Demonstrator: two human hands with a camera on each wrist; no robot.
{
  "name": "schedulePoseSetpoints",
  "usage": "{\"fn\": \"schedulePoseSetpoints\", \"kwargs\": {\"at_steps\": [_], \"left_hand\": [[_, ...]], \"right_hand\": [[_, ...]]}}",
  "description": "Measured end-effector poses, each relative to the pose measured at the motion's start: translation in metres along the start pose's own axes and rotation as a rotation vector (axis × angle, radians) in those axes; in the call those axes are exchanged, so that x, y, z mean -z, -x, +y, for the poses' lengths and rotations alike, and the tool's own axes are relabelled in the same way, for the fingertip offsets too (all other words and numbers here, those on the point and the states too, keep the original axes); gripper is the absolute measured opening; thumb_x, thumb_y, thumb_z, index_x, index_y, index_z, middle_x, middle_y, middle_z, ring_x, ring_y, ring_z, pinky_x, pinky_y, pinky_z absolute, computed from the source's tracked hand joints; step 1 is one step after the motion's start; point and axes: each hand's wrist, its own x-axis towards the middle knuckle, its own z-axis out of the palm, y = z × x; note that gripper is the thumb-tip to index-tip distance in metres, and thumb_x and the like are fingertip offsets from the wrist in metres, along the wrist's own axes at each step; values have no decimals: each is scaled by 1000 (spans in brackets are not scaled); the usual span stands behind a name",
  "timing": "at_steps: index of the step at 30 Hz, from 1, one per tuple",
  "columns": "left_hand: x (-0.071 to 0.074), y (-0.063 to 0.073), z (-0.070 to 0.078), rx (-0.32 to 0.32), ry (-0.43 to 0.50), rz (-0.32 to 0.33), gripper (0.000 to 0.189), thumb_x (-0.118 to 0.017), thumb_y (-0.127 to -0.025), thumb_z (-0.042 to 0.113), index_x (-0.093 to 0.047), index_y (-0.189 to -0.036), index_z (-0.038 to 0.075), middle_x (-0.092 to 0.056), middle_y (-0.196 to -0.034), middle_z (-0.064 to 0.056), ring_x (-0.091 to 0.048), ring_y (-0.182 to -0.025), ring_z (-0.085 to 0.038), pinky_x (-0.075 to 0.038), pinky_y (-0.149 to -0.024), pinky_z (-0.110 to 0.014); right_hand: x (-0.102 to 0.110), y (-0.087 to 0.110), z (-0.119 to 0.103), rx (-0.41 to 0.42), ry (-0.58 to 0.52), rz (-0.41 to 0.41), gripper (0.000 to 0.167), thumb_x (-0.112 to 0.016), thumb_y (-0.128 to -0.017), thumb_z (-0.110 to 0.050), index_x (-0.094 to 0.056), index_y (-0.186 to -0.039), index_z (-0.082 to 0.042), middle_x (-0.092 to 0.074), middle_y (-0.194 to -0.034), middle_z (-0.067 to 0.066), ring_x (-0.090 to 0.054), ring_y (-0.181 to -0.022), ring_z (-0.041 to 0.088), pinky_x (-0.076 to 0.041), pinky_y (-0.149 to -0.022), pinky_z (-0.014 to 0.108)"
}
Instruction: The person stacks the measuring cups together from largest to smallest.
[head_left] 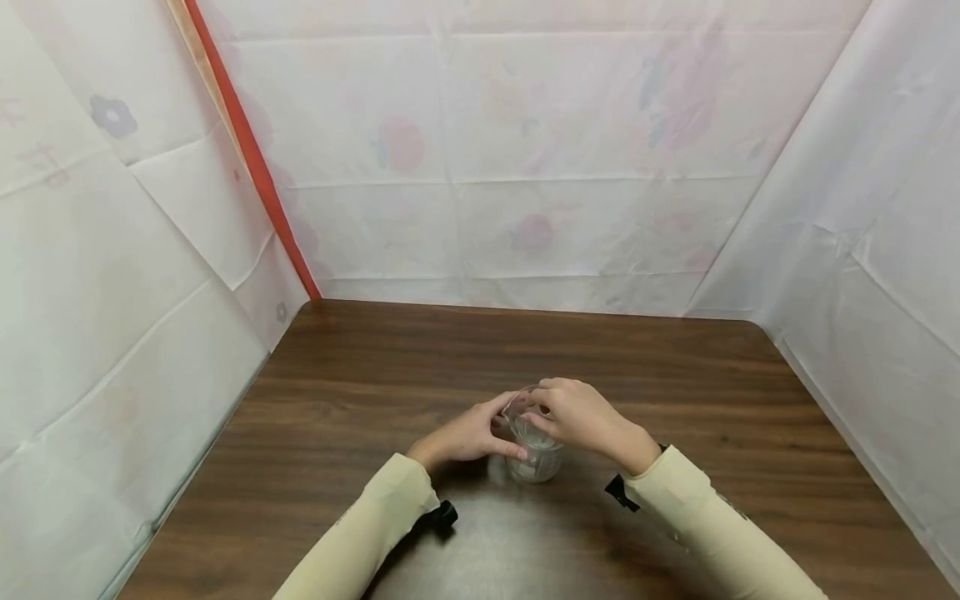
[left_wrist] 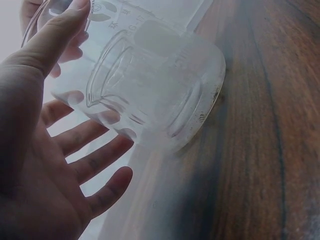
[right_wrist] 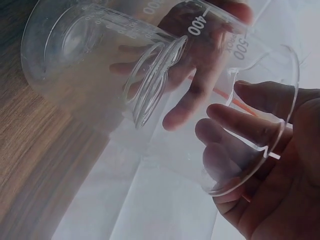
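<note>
A large clear glass beaker (head_left: 534, 468) with white volume marks stands upright on the table. Smaller clear glass beaker shapes (left_wrist: 150, 87) sit nested low inside it; overlapping rims in the right wrist view make their number hard to tell. My left hand (head_left: 468, 433) holds the large beaker from the left, thumb on the near side and fingers spread around the far side. My right hand (head_left: 581, 412) reaches over the rim from above. Its thumb and bent fingers (right_wrist: 240, 120) dip inside the mouth, above the inner rims, with nothing visible between them.
The brown wood-grain table (head_left: 375, 358) extends around the hands. Pale patterned sheets (head_left: 480, 150) hang at the back and both sides. A red strip (head_left: 255, 158) runs down the back left corner. Black wrist cameras (head_left: 444, 515) are strapped at both cuffs.
</note>
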Motion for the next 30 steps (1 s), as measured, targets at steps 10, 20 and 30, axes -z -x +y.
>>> {"fn": "schedulePoseSetpoints", "kwargs": {"at_steps": [10, 20, 30], "left_hand": [[-4, 1, 0, -4, -6, -4, 91, -74, -83, 50, -24, -155, 25, -45, -151, 2, -54, -128, -21, -47, -103, -39], [1, 1, 2, -16, -10, 8, 92, -75, -82, 49, -25, -155, 26, -41, -153, 1, -53, -128, -23, -47, -103, -41], [-3, 1, 2, -60, -10, 9, 86, -77, -82, 40, -28, -152, 30, -47, -148, 4, -53, -127, -16, -48, -101, -36]], "right_hand": [[0, 4, 2, 10, -47, 81, 10, -73, -87, -18, -77, -93, -11, -62, -76, -1, -49, -59, 2, -40, -53, 15], [8, 2, 5, 2, -71, 126, 7, -73, -87, -16, -76, -92, -13, -60, -76, -5, -48, -60, 2, -41, -54, 15], [14, 6, 13, -49, -93, 150, 6, -72, -88, -18, -74, -92, -14, -61, -81, -5, -50, -63, 2, -43, -57, 17]]}}
